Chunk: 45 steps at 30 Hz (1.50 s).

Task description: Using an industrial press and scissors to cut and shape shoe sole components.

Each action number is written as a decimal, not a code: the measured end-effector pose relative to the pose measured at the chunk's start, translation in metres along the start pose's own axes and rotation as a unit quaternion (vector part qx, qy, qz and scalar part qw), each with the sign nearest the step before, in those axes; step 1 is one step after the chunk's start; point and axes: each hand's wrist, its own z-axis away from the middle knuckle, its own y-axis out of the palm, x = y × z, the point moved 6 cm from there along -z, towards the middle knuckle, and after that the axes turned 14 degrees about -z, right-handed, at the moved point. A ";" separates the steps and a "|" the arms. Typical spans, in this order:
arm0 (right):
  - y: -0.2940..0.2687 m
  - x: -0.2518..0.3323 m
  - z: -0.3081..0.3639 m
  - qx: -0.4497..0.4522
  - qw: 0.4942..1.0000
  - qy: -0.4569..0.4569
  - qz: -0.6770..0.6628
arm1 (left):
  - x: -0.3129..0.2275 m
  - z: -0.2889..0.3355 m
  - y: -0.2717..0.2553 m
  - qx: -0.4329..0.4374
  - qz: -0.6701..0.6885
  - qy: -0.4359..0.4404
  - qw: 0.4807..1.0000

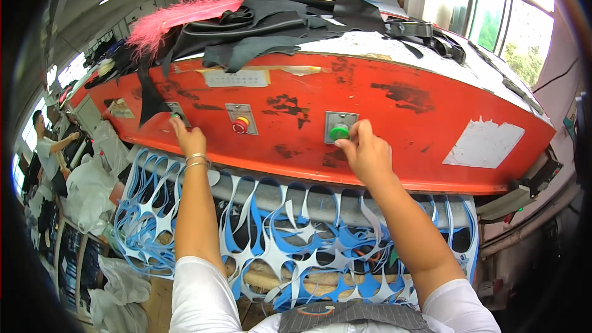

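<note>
Both my arms reach forward to the red front panel (296, 86) of a large machine. My left hand (189, 140) has its fingers stretched up to a small green button (176, 115), which the fingertips partly hide. My right hand (370, 153) is closed at the right edge of a bigger green push button (339, 132), its thumb at the button's lower side. Between the hands sits a red emergency stop button (240, 125) with a yellow collar. Below the panel hangs a cut-out sheet of blue and white material (277, 253), full of large holes.
Black leather-like sheets (265, 24) and a pink fringed piece (185, 15) lie on top of the machine. Plastic bags (91, 191) stand at the left, near another person (49, 148). A metal bracket (509, 203) juts out at the panel's lower right.
</note>
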 end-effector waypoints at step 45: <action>-0.137 -0.280 0.109 0.034 0.985 0.170 0.026 | -0.377 0.390 0.048 0.514 0.190 0.336 0.766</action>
